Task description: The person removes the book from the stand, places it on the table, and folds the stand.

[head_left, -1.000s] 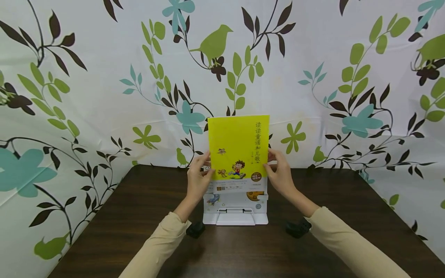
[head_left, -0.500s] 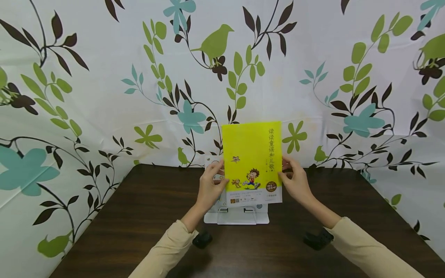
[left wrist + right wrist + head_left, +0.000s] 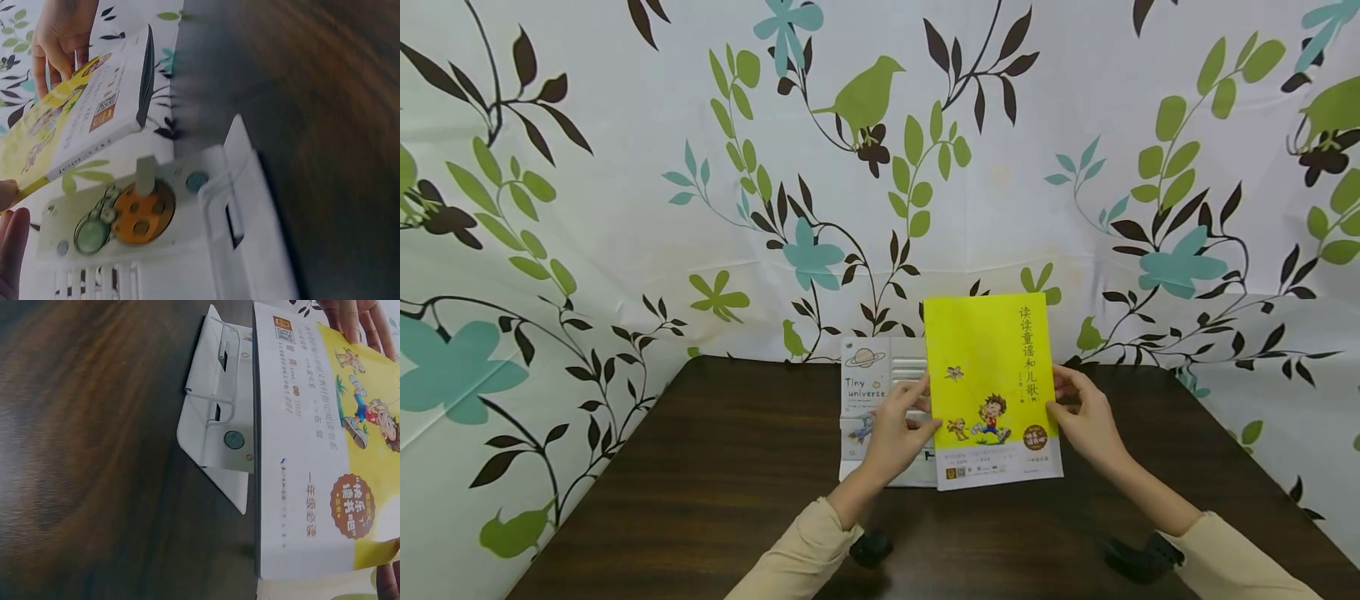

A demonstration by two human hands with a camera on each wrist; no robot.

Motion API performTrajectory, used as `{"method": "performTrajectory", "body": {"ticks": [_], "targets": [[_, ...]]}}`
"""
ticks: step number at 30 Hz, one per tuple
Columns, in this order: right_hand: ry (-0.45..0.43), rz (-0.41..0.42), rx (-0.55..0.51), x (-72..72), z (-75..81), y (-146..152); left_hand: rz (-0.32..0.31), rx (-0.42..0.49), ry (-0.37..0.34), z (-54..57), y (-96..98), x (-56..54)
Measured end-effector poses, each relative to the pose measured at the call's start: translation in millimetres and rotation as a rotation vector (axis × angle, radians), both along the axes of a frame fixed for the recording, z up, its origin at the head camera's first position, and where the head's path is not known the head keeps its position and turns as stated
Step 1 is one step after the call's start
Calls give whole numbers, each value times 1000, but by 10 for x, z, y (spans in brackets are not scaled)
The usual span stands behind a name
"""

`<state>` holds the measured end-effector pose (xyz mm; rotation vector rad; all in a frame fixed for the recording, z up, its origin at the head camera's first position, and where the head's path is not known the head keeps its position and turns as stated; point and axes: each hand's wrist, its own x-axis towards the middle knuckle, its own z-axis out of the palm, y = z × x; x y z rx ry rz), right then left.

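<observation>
A yellow book (image 3: 988,383) with a white lower band and a cartoon running child on its cover is held upright between both hands. My left hand (image 3: 898,429) grips its left edge, thumb on the front cover. My right hand (image 3: 1090,417) pinches the right edge the same way. Behind and left of the book stands a white book stand (image 3: 865,383) printed with planets and the words "Tiny universe"; the book overlaps its right side in the head view. In the left wrist view, the book's lower edge is lifted off the stand's ledge (image 3: 250,212).
A dark wood-grain table (image 3: 737,467) carries the stand. Behind it hangs a white cloth (image 3: 625,208) with leaves, birds and flowers. Dark wrist cameras (image 3: 1138,558) sit at both cuffs.
Both hands have carried the book off the front of the stand, rightward and lower, with a slight tilt. More of the stand's left side now shows, and the stand has stayed put.
</observation>
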<state>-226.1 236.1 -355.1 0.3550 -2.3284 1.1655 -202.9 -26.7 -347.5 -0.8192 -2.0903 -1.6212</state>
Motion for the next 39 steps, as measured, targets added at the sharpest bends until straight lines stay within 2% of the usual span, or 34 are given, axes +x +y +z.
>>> {"method": "performTrajectory", "body": {"ticks": [4, 9, 11, 13, 15, 18, 22, 23, 27, 30, 32, 35, 39], "targets": [[-53, -47, -6, 93, -36, 98, -39, -30, -26, -67, 112, 18], [-194, -101, -9, 189, -92, 219, -60, -63, -62, -327, 268, -79], [-250, -116, -32, 201, -172, 293, -77, -72, -86, -435, 326, -116], [-312, -130, -37, 209, -240, 364, -95, -84, -101, -486, 373, -113], [-349, -135, -45, 180, -352, 468, -114, -93, -107, -522, 417, -106], [-379, -188, -14, 75, -581, 648, -137, -101, -110, -561, 479, -95], [-387, -243, 25, -100, -959, 925, -152, -128, -120, -602, 553, -82], [-394, -233, 27, -122, -1027, 980, -152, -139, -125, -616, 569, -80], [-458, -206, 29, -120, -1166, 1088, -168, -167, -155, -678, 627, -74], [-537, -187, 17, -69, -1137, 1089, -194, -174, -198, -730, 662, -76], [-597, -185, -1, -24, -1052, 1056, -209, -177, -233, -759, 685, -78], [-685, -171, -42, 92, -785, 922, -226, -182, -265, -777, 715, -79], [-752, -142, -73, 218, -469, 770, -234, -181, -307, -788, 744, -90]]}}
